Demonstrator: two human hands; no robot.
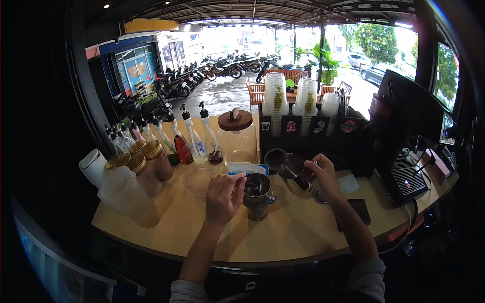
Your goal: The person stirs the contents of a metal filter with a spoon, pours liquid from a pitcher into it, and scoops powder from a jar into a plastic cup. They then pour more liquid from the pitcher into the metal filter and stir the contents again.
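My left hand (225,198) is closed, thumb and fingers pinched together at the left rim of a dark, round-mouthed vessel (257,186). What the pinch holds, if anything, is too small to make out. A metal clasp or handle sticks out at the vessel's right side, and its narrower lower part stands on the wooden counter (202,241). My right hand (324,174) is wrapped round the handle of a glass jug (293,167). The jug is tilted, its mouth turned left towards the vessel.
A large glass jar (237,144) with a wooden lid stands behind the vessel. Pump bottles (196,141) line the back left, near stacked cups (139,164). More clear cups (275,93) rise from a black holder. A drip-tray machine (410,174) is at right.
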